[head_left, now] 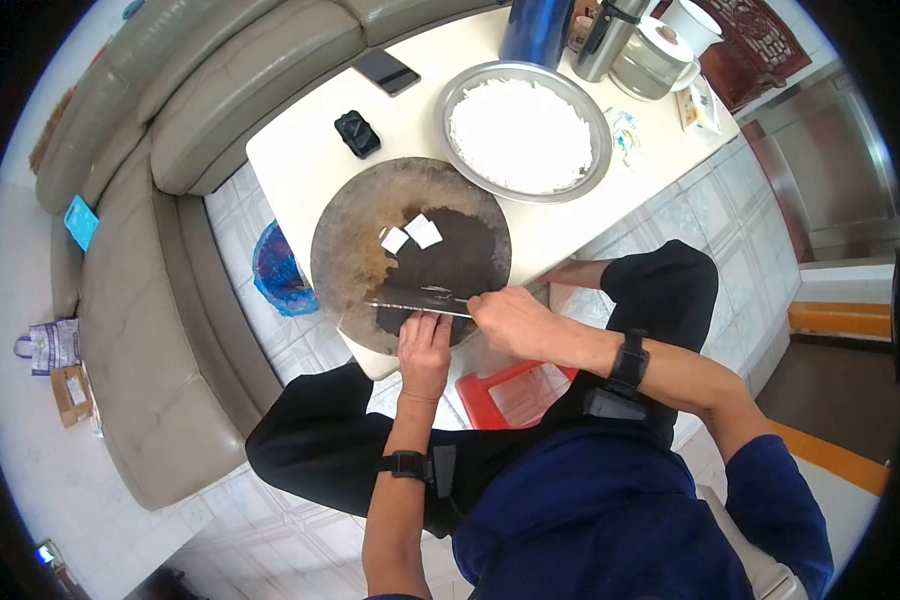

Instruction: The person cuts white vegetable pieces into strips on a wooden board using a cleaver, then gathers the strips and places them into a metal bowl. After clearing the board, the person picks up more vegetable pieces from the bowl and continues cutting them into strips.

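My right hand (pixel 511 321) is closed round the handle of a kitchen knife (pixel 410 304), whose blade lies across the near part of a round wooden chopping board (pixel 345 215). Close against the near side of the blade are the fingers of my left hand (pixel 425 345), bent and pressed together on the board; what they hold, if anything, is hidden. Two white flat pieces of food (pixel 424 231) rest on the board's dark wet patch, beyond the knife. Behind the board, a round metal tray (pixel 599 150) holds a heap of thin white strips (pixel 520 135).
On the cream table (pixel 295 150) are a phone (pixel 386 72), a small black object (pixel 357 134), a blue cylinder (pixel 535 32), a steel flask (pixel 607 40) and a glass jug (pixel 650 62). A red stool (pixel 485 400) stands below; a blue bag (pixel 280 270) hangs left, near the sofa (pixel 150 330).
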Motion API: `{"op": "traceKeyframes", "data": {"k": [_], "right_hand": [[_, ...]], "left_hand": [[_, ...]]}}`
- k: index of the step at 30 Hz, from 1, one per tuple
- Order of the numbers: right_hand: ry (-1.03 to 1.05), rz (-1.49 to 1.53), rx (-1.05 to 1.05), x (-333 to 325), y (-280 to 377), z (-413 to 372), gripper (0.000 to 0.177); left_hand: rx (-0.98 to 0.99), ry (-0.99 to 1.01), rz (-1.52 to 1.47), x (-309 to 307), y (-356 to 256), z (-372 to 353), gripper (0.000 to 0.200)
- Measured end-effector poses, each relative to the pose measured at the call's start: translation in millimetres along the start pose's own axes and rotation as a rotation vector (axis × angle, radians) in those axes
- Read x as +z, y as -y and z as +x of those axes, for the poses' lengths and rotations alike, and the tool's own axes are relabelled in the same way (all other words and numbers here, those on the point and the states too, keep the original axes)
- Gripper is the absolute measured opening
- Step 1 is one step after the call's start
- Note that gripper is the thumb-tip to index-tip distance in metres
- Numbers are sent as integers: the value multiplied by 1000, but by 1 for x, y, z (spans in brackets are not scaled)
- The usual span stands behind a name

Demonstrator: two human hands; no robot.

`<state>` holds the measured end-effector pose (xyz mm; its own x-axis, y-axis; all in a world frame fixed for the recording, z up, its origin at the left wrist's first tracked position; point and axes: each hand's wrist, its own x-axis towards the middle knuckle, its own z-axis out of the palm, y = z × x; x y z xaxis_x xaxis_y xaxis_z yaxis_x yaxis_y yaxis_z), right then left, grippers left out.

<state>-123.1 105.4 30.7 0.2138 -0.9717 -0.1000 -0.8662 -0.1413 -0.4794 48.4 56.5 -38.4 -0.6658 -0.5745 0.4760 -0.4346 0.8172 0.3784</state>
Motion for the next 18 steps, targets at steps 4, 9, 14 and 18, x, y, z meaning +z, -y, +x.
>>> {"op": "traceKeyframes", "data": {"k": [4,9,14,18], "right_hand": [[43,-68,17,-4,5,-8,15],[-1,-57,-35,4,5,2,14],[-49,-17,-41,9,8,8,14],[-19,-27,31,0,11,-7,11]], "left_hand": [[-7,29,12,0,-1,1,24],[-31,26,-2,-1,-4,2,24],[-10,-20,-15,-3,-5,-1,25],[-19,14,5,-1,-5,-5,28]]}}
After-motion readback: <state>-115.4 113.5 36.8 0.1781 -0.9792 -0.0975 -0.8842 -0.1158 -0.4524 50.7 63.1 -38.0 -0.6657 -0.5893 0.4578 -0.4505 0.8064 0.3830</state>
